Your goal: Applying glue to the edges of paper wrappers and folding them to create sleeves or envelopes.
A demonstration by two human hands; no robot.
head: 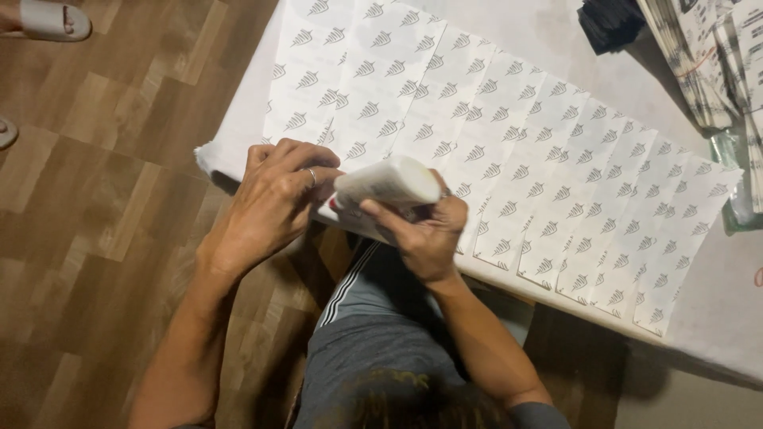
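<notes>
Right hand point(425, 234) grips white bottle point(388, 183); left hand point(274, 199) hides its tip.

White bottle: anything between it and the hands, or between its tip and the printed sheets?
Nothing visible. The right hand is wrapped around the white bottle, and the left hand touches its red-tipped end. That end sits at the near edge of the overlapping printed sheets on the table; the contact point itself is hidden by fingers.
</notes>
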